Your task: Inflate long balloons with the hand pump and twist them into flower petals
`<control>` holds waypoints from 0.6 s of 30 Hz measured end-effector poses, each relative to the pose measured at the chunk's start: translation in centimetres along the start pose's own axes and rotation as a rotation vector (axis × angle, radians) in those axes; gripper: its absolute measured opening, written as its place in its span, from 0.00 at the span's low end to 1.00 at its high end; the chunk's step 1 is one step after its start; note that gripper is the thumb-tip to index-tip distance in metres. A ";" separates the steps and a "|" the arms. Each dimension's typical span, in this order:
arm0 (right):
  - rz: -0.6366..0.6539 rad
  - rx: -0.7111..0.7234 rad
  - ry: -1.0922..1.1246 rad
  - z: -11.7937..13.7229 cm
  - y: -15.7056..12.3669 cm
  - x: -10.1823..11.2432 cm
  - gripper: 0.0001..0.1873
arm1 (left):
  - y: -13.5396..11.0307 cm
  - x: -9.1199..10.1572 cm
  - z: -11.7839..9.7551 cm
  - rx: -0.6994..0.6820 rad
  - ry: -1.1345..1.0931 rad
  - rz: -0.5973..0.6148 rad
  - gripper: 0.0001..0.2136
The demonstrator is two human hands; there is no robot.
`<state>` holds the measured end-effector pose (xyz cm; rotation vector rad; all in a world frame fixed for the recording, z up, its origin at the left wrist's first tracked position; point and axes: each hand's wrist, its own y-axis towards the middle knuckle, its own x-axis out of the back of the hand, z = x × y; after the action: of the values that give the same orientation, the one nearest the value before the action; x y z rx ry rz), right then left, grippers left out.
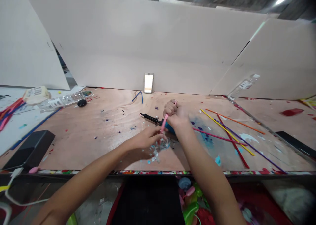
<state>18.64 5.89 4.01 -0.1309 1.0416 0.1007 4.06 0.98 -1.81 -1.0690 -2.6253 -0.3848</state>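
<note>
A narrow pink modelling balloon [164, 123], limp and uninflated, runs between my two hands. My right hand [174, 114] is closed in a fist round its upper part, and a bit of pink shows above the fingers. Lower and to the left, my left hand [155, 137] pinches the lower stretch between thumb and fingers. Behind my right hand lies a black balloon pump [151, 118] with a blue end, partly hidden by the hand and wrist. Under my left hand are clear and light blue scraps [156, 151], too blurred to name.
Several flat balloons, including a yellow one [227, 131] and an orange one [235, 121], lie at right. A phone [296, 142] sits farther right. Plastic bottles [63, 100] lie left and stand back right. A dark box [31, 149] occupies the left front. White panels [138, 43] close the back.
</note>
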 end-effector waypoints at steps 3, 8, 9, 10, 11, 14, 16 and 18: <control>0.044 -0.063 0.189 0.8 0.1 -0.5 0.19 | -0.5 -0.5 0.5 0.111 -0.098 -0.023 0.15; 0.007 -0.041 0.353 3.3 0.4 0.4 0.16 | -2.7 0.5 1.7 0.172 -0.176 -0.153 0.17; 0.005 -0.022 0.360 3.8 0.4 0.6 0.16 | -3.1 0.7 1.8 0.171 -0.154 -0.165 0.17; 0.005 -0.003 0.359 4.1 0.4 0.8 0.16 | -3.5 0.9 1.9 0.169 -0.124 -0.169 0.17; 0.006 0.016 0.348 4.4 0.3 1.0 0.16 | -3.9 1.1 1.8 0.166 -0.091 -0.166 0.18; -0.019 0.073 0.253 4.9 0.3 1.4 0.16 | -4.6 1.5 1.4 0.172 0.041 -0.164 0.19; -0.092 0.130 0.123 5.1 0.4 1.9 0.16 | -4.8 1.8 1.1 0.184 0.160 -0.164 0.20; -0.176 0.191 0.010 5.9 0.8 2.9 0.17 | -5.1 2.7 1.2 0.197 0.334 -0.197 0.19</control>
<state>25.00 7.62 4.35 -0.0493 1.0398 -0.1588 -1.65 -0.40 -2.71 -0.6252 -2.4121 -0.3068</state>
